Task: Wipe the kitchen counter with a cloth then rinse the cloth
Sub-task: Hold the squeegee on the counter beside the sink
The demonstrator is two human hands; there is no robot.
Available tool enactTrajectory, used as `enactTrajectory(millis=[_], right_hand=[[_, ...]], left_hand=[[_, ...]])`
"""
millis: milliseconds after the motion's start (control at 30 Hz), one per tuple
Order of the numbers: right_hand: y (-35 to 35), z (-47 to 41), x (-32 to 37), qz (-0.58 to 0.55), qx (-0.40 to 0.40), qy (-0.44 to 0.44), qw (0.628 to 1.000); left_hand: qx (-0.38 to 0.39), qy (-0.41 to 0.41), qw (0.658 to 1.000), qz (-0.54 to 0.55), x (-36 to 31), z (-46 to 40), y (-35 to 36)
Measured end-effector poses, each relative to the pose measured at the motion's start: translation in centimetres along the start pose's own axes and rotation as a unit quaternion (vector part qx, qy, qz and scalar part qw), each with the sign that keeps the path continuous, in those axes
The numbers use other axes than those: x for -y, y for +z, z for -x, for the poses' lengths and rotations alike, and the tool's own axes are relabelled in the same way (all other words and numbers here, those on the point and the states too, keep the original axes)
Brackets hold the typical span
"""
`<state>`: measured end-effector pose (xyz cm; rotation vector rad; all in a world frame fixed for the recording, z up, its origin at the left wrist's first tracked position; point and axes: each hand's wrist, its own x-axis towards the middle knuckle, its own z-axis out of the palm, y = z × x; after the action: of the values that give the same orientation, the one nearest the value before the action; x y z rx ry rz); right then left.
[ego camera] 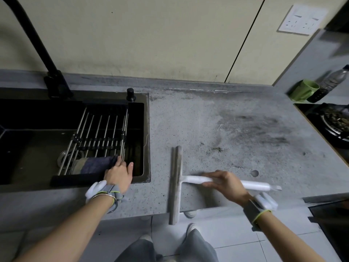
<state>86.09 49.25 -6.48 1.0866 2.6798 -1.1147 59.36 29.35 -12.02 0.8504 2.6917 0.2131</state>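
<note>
Left hand (119, 173) grasps the dark cloth (96, 164) on the rack; right hand (224, 183) grips the squeegee (176, 184).

Beige wall (151, 35) w/ socket (302, 20), tiled floor (236, 237)

Green mug (303, 90) beside bottle (330, 82), squeegee (176, 184).
</note>
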Motion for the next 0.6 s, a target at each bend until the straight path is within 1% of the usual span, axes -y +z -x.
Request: enactTrajectory(millis=[133,333,433,600], right_hand=[[-3.3,2.3,-3.5,-0.031,-0.032,0.055,0.997],[-5.5,4.4,-6.4,-0.011,-0.053,0.106,0.993],[-5.1,4.2,-6.2,0.009,-0.051,0.11,0.993],[-3.6,2.7,-4.5,0.005,-0.024,0.087,0.996]], left_hand=[[-0.011,-0.004,1.0,0.02,0.1,0.1,0.0],[-0.006,-0.009,0.999,0.036,0.1,0.2,-0.1],[-0.005,-0.009,0.999,0.041,0.0,0.3,-0.1],[-0.015,-0.01,0.998,0.065,0.2,0.3,-0.2]])
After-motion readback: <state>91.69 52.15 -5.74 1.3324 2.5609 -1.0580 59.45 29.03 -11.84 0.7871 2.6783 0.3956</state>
